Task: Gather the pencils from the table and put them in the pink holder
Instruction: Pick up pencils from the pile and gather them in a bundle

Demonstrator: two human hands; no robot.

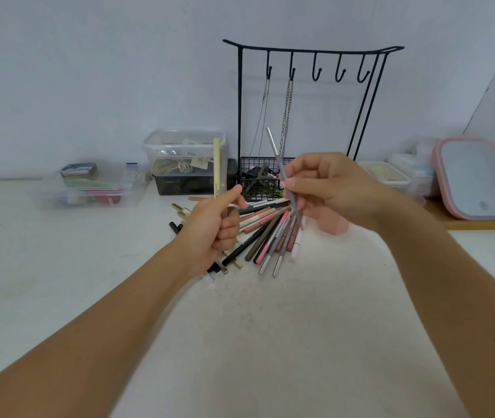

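Left hand (210,233): fingers curled tight round a cream pencil (216,167) that stands upright above the fist; a darker stick beside it in the same grip is hard to make out.
Right hand (327,188): thumb and fingertips pinch a grey pencil (284,173), tilted, silver end up, lower tip just below the fingers.
Pencils (267,233): a fanned heap on the white table (270,327), under and between both hands; pink, brown, black, green, grey and white barrels, some with gold or silver ends.
Pink holder (335,224): just below the right palm, mostly hidden by it; only a blurred pink lower wall shows.
Hidden: the left fist covers the heap's left part.
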